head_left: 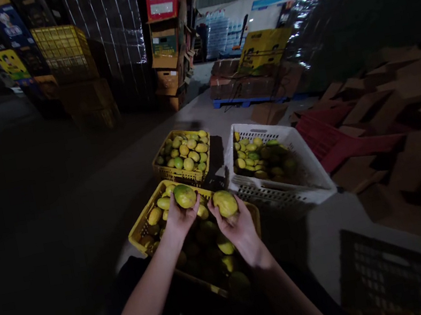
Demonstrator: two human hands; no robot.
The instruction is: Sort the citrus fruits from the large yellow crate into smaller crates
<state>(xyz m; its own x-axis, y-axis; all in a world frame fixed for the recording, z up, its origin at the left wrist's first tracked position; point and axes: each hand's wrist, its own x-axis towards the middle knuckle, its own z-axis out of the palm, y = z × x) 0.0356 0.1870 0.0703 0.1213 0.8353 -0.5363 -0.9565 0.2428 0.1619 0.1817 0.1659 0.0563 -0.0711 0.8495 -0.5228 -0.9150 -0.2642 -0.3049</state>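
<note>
My left hand [182,218] is closed around a green and yellow, rounded, mango-like fruit [185,196]. A yellower fruit [225,204] of the same sort sits in my right hand [238,223], the fingers curled about its underside and sides. Both hands are raised over a yellow plastic crate [136,234] that holds many such fruits, partly hidden by my arms and in shadow. Just beyond it stands a second yellow crate [162,170], heaped with similar fruit. To the right is a white crate [314,171], with fruit toward its left and middle.
Flattened cardboard [420,169] and a red crate [325,137] lie to the right. A dark crate [394,277] is at the lower right. Farther back are stacked boxes [165,51], a blue pallet [241,101] with cartons, and a yellow crate stack [64,53].
</note>
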